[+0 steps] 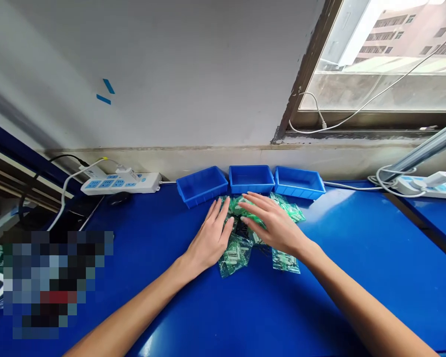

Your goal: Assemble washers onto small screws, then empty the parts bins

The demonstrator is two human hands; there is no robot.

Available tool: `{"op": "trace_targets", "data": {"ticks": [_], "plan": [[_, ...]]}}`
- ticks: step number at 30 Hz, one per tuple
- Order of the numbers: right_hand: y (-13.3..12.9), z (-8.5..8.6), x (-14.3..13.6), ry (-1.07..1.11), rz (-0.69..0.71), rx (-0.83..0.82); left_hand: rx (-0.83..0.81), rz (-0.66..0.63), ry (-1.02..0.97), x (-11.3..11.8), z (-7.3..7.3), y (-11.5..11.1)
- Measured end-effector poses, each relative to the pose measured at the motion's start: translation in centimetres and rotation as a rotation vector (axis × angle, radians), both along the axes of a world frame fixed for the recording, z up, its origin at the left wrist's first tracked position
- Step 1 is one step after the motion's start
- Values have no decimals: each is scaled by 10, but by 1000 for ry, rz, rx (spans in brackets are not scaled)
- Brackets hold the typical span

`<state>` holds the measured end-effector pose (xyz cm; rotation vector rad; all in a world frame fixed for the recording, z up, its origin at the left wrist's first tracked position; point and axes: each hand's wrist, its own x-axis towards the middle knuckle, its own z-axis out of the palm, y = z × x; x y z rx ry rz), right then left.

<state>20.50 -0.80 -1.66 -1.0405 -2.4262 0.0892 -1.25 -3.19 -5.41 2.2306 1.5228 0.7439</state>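
Several small clear packets with green and white contents lie in a loose pile on the blue table; one packet [235, 255] is at the near left, another packet [285, 261] at the near right. My left hand [211, 235] rests at the pile's left side, fingers stretched out and pointing away from me. Over the right part of the pile lies my right hand [275, 223], its fingers extended toward the left. Neither hand grips anything. Both hide part of the packets. Some dark pieces [241, 227] show between the hands; their kind cannot be made out.
Behind the pile stand a left blue bin [204, 201], a middle blue bin [251, 188] and a right blue bin [299, 192]. A power strip [122, 182] and a dark mouse-like object [119, 199] are at the back left. Another power strip [444, 187] with cables is at right.
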Motion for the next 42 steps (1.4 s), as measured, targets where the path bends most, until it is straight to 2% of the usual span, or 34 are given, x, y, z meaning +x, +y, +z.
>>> {"op": "trace_targets", "data": {"ticks": [3, 6, 9, 11, 13, 16, 19, 22, 27, 32, 34, 37, 40, 42], "plan": [[-6, -6, 21, 179, -271, 4, 171, 48, 65, 1, 15, 6], [-12, -22, 36, 182, -478, -75, 346, 115, 150, 2, 25, 18], [-17, -37, 38, 141, -471, -230, 366, 171, 236, 8, 26, 36], [-17, -38, 36, 157, -411, -255, 320, 175, 282, 16, 23, 47], [-12, -31, 37, 194, -394, -187, 294, 171, 317, 26, 21, 54], [8, -21, 49, 167, -518, 19, 288, 173, 330, 38, 20, 58], [30, -21, 68, 48, -606, 71, 288, 159, 309, 46, 19, 58], [44, -29, 85, -20, -588, 63, 276, 122, 284, 52, 18, 60], [51, -40, 104, 3, -591, 107, 254, 87, 261, 63, 15, 64], [47, -30, 105, 42, -580, 101, 243, 75, 230, 70, 19, 67], [35, -20, 98, 74, -520, 116, 271, 61, 191, 66, 23, 65], [2, -9, 82, 97, -313, 58, 344, 0, 140, 49, 27, 51], [-35, -9, 69, -15, -126, -12, 376, -54, 151, 25, 24, 21], [-53, -15, 63, -93, -42, -44, 347, -1, 194, 10, 16, -2]]}}
